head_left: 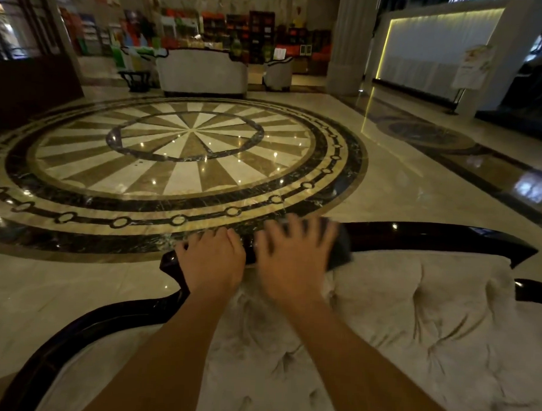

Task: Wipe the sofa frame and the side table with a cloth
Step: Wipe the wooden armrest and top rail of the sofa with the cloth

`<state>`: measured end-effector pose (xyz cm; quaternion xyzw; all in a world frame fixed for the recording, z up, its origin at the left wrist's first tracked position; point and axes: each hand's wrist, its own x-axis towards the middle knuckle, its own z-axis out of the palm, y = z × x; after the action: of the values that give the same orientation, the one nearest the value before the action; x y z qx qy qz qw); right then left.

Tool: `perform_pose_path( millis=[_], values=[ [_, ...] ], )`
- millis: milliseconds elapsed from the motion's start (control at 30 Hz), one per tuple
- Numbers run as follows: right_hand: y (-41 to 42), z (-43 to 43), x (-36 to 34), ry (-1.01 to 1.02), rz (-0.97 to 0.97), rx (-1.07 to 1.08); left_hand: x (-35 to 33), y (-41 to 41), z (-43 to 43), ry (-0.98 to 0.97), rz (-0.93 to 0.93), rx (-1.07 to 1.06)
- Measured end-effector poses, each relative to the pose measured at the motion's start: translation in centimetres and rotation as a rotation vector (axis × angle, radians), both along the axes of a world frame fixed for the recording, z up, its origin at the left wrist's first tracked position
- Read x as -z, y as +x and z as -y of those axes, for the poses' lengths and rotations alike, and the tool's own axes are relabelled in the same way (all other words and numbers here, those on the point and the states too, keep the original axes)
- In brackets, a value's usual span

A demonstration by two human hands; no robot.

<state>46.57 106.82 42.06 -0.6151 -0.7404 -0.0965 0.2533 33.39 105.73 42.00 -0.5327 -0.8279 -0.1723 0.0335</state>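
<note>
The sofa's dark glossy wooden frame (431,238) runs along the top of a beige tufted back (413,318) and curves down at the left. My left hand (212,261) grips the frame's top rail with its fingers curled over it. Just to its right, my right hand (295,255) lies flat with spread fingers, pressing a dark cloth (342,251) onto the rail. The right hand is motion-blurred. Most of the cloth is hidden under the palm; only its right end shows. I cannot pick out the side table near me.
Beyond the sofa lies a polished marble floor with a round inlaid medallion (185,153). Across the hall stand another light sofa (203,72), an armchair (279,73) and a small dark table (136,79). A pillar (350,45) and a sign stand (471,67) are at right.
</note>
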Motion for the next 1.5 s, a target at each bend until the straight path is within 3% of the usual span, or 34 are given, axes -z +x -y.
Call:
perform_pose_path(
  millis=[100,167,233,300,400,467,567,700,933,1133,1233,1400,1500],
  values=[
    [0.7,-0.5,-0.1,-0.033,0.142,-0.353,0.0,-0.2,0.0,-0.011,-0.025,0.017],
    [6.2,-2.3,-0.4,-0.029,0.265,-0.442,0.1,-0.5,0.0,0.030,0.007,0.044],
    [12.7,-4.0,-0.7,-0.061,0.209,-0.293,0.5,-0.7,0.1,0.072,-0.007,0.059],
    [16.9,-4.2,-0.5,-0.072,0.036,-0.017,0.6,-0.7,0.1,0.070,-0.027,0.057],
    [13.9,-3.7,0.2,-0.067,-0.224,0.286,0.2,-0.1,-0.2,0.036,-0.054,0.022],
    [9.4,-2.6,0.3,-0.048,-0.249,0.249,-0.1,0.2,0.0,-0.002,-0.056,0.022],
    [6.4,-0.7,0.9,-0.030,-0.070,-0.083,-0.8,-0.2,0.2,-0.084,-0.061,0.052],
    [12.2,-2.6,-0.5,-0.030,0.162,-0.457,-2.0,3.8,-1.0,-0.137,-0.065,0.114],
    [33.1,-8.5,0.9,-0.134,0.006,-0.149,-2.7,23.1,-6.6,-0.045,-0.152,0.282],
    [41.7,-12.5,3.0,-0.099,-0.100,-0.063,-2.0,36.9,-10.4,-0.094,-0.238,0.338],
    [43.3,-13.4,3.3,-0.004,-0.228,-0.061,-1.6,39.6,-10.8,-0.106,-0.254,0.302],
    [45.8,-14.9,2.3,-0.095,-0.012,-0.068,-1.8,39.9,-11.2,-0.132,-0.284,0.250],
    [46.0,-15.2,1.9,-0.156,-0.019,-0.058,-2.1,40.4,-11.6,-0.143,-0.280,0.241]
  ],
)
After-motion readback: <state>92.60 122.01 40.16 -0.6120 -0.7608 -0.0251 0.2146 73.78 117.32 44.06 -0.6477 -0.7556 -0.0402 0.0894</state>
